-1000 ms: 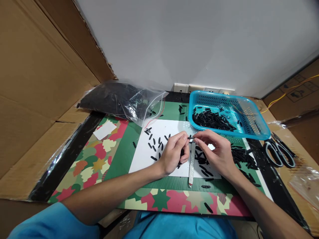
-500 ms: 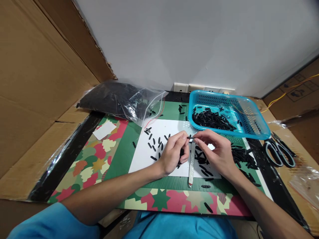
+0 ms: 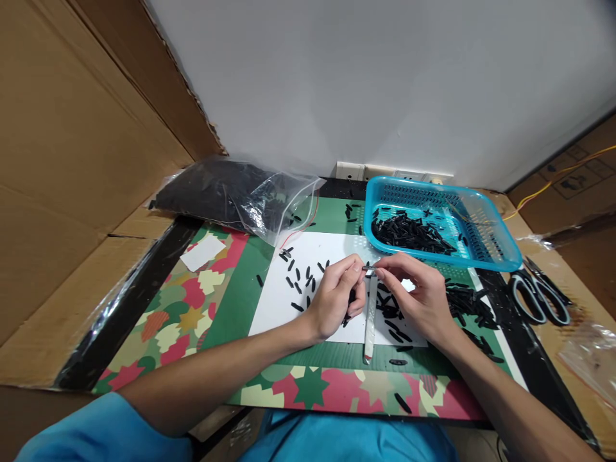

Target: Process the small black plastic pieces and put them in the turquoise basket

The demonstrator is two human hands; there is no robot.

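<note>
Head view: looking down at a camo-print mat (image 3: 192, 301) with a white sheet (image 3: 276, 298) lying on top of it.
Left hand: the left hand (image 3: 337, 295) is curled mostly closed, thumb and forefinger pinched together at the top end of a thin metal strip (image 3: 370, 314). The other fingers are folded in over a few black bits, can't tell if it's actually gripping those.
Right hand: the right hand (image 3: 418, 295) is only loosely open, fingertips pinched right up against the left hand's, meeting at the same spot on the strip's top end. There's a tiny black piece (image 3: 369, 267) right between the two pinches, too small to say which hand really has it.
Metal strip: runs down from the fingertips toward the near edge of the sheet, between the two wrists, lower end resting on the green part of the mat.
Loose pieces: little black sleeves (image 3: 301, 279) scattered on the sheet left of the hands, and a thicker pile (image 3: 464, 301) to the right of the right hand.
Basket: blue basket (image 3: 486, 247) behind the hands, with a heap of the same black bits inside.
Bag: clear plastic bag (image 3: 231, 192) full of black stuff at the back left.
Scissors: scissors (image 3: 539, 298) off at the right edge, well apart from the hands.
</note>
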